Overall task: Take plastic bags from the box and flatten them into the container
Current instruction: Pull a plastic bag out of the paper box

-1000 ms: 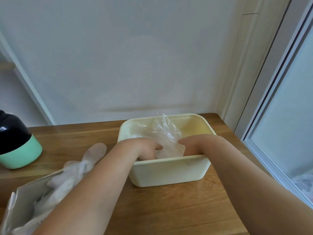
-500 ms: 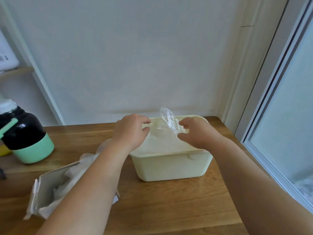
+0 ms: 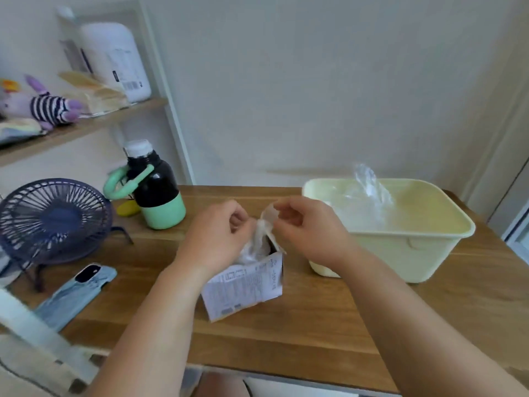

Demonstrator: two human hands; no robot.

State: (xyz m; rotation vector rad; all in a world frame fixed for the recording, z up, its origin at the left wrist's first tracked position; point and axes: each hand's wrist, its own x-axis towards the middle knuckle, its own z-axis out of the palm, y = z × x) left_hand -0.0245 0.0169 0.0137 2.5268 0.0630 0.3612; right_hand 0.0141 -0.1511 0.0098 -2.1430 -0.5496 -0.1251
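Two bare forearms reach in from six o'clock over the near edge of a wooden table [image 3: 286,333]. Between them sits a small paper box [image 3: 246,285] printed with fine text, its open top turned away from the viewer. A crumpled, whitish plastic bag [image 3: 255,241] bulges out of that opening.

The left hand [image 3: 217,233] is at the box's ten o'clock, fingers curled in against the bag at the mouth of the box. The right hand [image 3: 309,233] is at the box's one o'clock, thumb and forefinger pinching the bag's rounded upper tip. The hands are close together, with only the bag between them.

At the box's eight o'clock a phone [image 3: 77,290] in a pale blue case lies camera side up on the table. At its three o'clock, just beside the right wrist, stands a cream plastic container [image 3: 400,253]. Clear bags [image 3: 369,202] lie inside it, one corner sticking up above the rim.

Farther off at ten o'clock a dark blue desk fan [image 3: 51,219] stands on the table. Next to it is a black and mint bottle [image 3: 156,187] with a looped handle, and a small yellow object [image 3: 127,209] lies at its foot. Beyond, at eleven o'clock, a shelf [image 3: 120,116] carries a striped plush toy [image 3: 48,107] and a white jug [image 3: 117,61] against a pale wall [image 3: 286,81].
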